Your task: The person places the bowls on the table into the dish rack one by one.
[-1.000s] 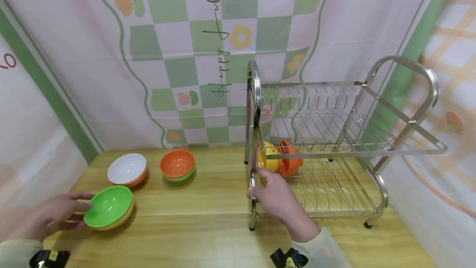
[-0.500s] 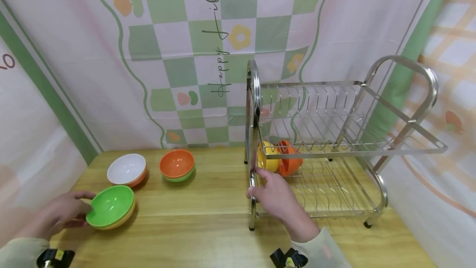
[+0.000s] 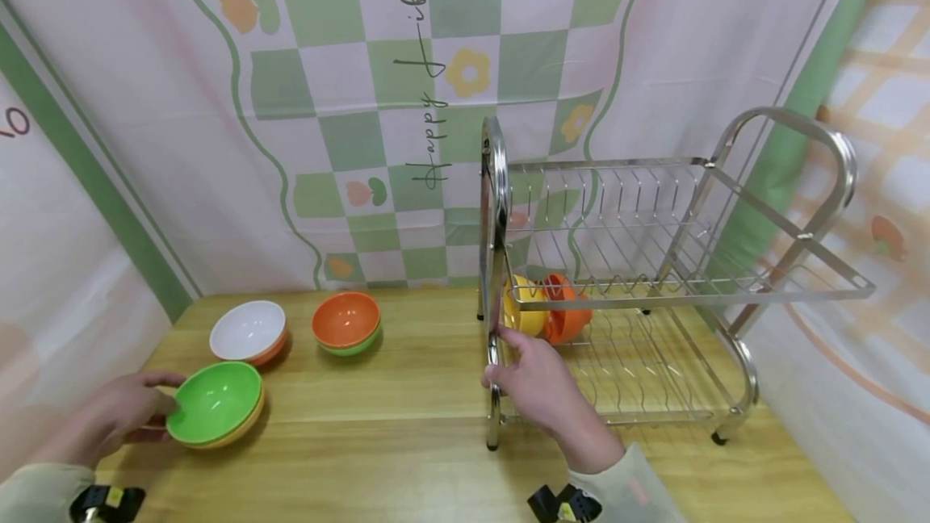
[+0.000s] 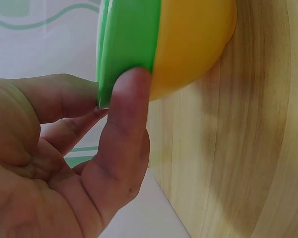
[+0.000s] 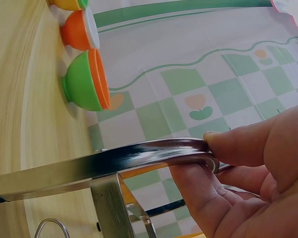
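Observation:
My left hand [image 3: 119, 414] is at the left side of a green bowl [image 3: 218, 400], which sits nested in a yellow bowl [image 3: 243, 431]. In the left wrist view, the thumb meets the green bowl's rim [image 4: 105, 59] while a finger presses its outer wall, pinching the edge. Over at the two-tier metal dish rack [image 3: 497, 265], my right hand [image 3: 541, 382] grips the left front upright, thumb and fingers around the tube [image 5: 154, 153]. On the rack's lower tier, a yellow bowl [image 3: 525, 309] and an orange bowl [image 3: 567, 311] stand tilted on their sides.
Behind the green bowl, a white bowl [image 3: 247, 331] rests in an orange one [image 3: 270, 352]. To its right, another orange bowl [image 3: 345, 321] is nested in a green bowl [image 3: 356, 345]. A patterned curtain [image 3: 363, 127] hangs behind the wooden table [image 3: 363, 458].
The left hand and the green and yellow bowls have shifted very slightly to the right. My right hand keeps its hold on the rack.

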Tool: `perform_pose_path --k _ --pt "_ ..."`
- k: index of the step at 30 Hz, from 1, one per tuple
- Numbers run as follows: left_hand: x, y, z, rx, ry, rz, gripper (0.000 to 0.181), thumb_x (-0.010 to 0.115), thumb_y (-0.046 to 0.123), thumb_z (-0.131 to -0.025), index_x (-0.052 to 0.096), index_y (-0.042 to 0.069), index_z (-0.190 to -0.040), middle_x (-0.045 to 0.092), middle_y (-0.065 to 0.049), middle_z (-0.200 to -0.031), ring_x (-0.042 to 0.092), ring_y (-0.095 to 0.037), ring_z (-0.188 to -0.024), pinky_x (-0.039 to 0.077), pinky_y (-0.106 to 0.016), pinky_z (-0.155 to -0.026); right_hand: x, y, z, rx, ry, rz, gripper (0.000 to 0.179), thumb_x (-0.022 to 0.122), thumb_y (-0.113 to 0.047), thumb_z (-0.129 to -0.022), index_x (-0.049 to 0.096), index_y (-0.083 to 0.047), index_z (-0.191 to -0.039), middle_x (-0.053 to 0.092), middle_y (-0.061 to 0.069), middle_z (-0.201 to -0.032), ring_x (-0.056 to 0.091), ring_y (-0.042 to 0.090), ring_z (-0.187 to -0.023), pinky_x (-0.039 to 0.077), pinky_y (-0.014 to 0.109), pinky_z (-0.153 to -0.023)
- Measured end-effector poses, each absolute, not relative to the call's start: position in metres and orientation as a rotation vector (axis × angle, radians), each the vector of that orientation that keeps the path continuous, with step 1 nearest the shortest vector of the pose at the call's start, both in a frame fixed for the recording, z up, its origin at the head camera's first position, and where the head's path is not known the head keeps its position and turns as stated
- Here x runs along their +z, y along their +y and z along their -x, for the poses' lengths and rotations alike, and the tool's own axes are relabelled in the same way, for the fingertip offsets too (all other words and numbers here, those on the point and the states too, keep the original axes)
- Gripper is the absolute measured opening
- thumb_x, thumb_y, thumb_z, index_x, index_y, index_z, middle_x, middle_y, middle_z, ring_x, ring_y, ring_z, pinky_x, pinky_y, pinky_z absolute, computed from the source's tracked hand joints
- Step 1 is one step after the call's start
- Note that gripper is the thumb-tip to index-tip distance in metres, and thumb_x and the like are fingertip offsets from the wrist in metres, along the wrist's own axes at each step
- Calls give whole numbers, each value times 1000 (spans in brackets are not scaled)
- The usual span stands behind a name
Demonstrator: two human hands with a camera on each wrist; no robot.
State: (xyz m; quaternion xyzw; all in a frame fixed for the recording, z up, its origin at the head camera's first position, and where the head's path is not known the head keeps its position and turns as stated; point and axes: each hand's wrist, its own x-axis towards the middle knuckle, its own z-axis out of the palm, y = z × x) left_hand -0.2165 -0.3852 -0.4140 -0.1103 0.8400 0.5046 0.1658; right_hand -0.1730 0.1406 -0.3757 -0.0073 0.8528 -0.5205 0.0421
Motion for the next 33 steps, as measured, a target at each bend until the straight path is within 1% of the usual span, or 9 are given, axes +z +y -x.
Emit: perform_pose_path --k 12,18,22,25,27,29,30,31,33 --pt "-416 -392 219 1451 2371 315 64 56 -6 -84 27 -18 -140 61 -12 -86 63 -25 -76 60 -40 -70 -375 141 173 -1586 2619 31 65 67 -7 -93 42 -11 -152 71 0 -78 36 14 -46 28 25 -39" --pt "-413 -398 218 1511 2317 284 67 55 -5 -87 21 -16 -143 62 -11 -92 67 -25 -78 61 -39 -70 -376 141 172 -1589 2619 28 65 67 -7 -93 42 -12 -152 70 -1 -77 36 14 -45 28 25 -39" --pt "-408 -400 216 1526 2297 253 68 55 -4 -89 17 -15 -144 62 -12 -93 68 -25 -77 61 -37 -69 -375 142 172 -1590 2619 36 65 67 -7 -93 41 -11 -153 71 0 -77 36 14 -45 28 25 -38" --pt "-406 -402 215 1540 2284 247 68 55 -4 -89 18 -14 -145 62 -12 -93 67 -26 -77 60 -37 -68 -375 142 171 -1586 2623 40 65 67 -7 -93 41 -11 -152 71 1 -78 35 14 -45 28 25 -38" --pt "-405 -404 216 1566 2258 223 68 55 -4 -90 17 -15 -145 61 -12 -96 67 -26 -79 60 -38 -70 -375 142 171 -1585 2625 39 65 67 -7 -92 41 -12 -152 71 1 -78 35 13 -44 28 24 -38" --pt "-406 -408 217 1619 2208 189 68 56 -4 -91 18 -16 -146 60 -13 -100 67 -26 -83 60 -40 -75 -375 141 171 -1589 2621 37 66 67 -7 -92 41 -12 -152 71 1 -78 35 13 -44 28 24 -38" --pt "-406 -410 218 1660 2168 180 66 56 -4 -92 20 -16 -146 60 -13 -103 66 -27 -86 60 -41 -77 -375 141 171 -1591 2619 36 66 67 -7 -92 41 -12 -152 71 1 -78 35 13 -44 28 24 -38" --pt "-407 -412 219 1700 2126 160 61 56 -4 -93 28 -15 -146 59 -13 -105 66 -27 -88 59 -41 -80 -374 141 171 -1592 2617 34 66 67 -7 -92 41 -12 -153 71 1 -78 35 13 -44 28 24 -38" --pt "-410 -416 221 1787 2020 128 48 56 -4 -94 50 1 -142 58 -13 -109 66 -28 -93 58 -43 -85 -374 141 171 -1594 2613 31 66 67 -7 -92 41 -12 -153 71 1 -78 35 13 -45 28 24 -38"
